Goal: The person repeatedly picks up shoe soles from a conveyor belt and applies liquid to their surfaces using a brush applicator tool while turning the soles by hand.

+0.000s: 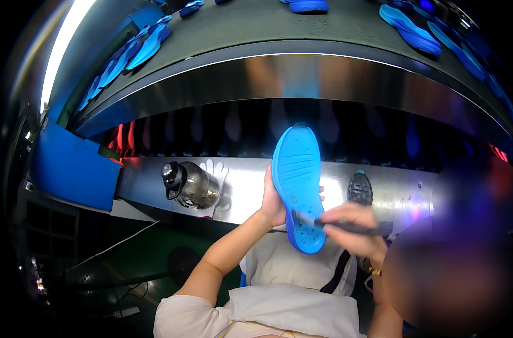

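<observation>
A bright blue shoe sole is held upright in front of me, its patterned face turned toward me. My left hand is closed round its left edge, with fingertips showing on the far right side. In my right hand, a slim dark-handled brush is gripped between thumb and fingers. Its tip lies over the lower part of the sole, where small holes dot the surface. The brush end is smeared, so whether it touches cannot be told.
A steel ledge carries a dark translucent bottle, a white glove and a dark sole-shaped piece. Beyond rises a green conveyor belt with several blue soles. A blue panel stands left; a large blurred shape covers the lower right.
</observation>
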Motion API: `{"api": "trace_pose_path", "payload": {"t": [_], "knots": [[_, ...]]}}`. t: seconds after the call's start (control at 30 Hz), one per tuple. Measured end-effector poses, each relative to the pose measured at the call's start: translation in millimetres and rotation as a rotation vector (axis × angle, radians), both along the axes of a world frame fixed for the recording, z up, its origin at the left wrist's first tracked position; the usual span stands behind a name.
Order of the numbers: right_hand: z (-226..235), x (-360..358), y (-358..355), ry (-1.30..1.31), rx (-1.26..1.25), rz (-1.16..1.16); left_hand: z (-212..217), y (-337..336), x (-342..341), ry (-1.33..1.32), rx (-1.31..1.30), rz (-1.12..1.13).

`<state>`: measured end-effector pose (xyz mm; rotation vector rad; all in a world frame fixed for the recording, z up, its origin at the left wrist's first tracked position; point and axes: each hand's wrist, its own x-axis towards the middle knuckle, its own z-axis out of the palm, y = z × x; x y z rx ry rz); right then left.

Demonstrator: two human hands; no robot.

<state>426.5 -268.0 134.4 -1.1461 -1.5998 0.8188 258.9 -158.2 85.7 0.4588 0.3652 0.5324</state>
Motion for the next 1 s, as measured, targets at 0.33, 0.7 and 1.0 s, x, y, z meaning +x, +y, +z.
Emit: {"api": "trace_pose_path", "payload": {"t": [0.33, 0.7, 1.0], "knots": [[32, -2, 18, 0.162, 0.039, 0.147, 24, -11, 13, 0.063, 0.005, 0.083], [28, 11, 15, 0.346, -0.092, 0.097, 39, -1, 13, -0.102, 0.132, 0.244], [13, 17, 4, 0.243, 0.001, 0.033, 53, 18, 6, -0.142, 0.14, 0.403]]}}
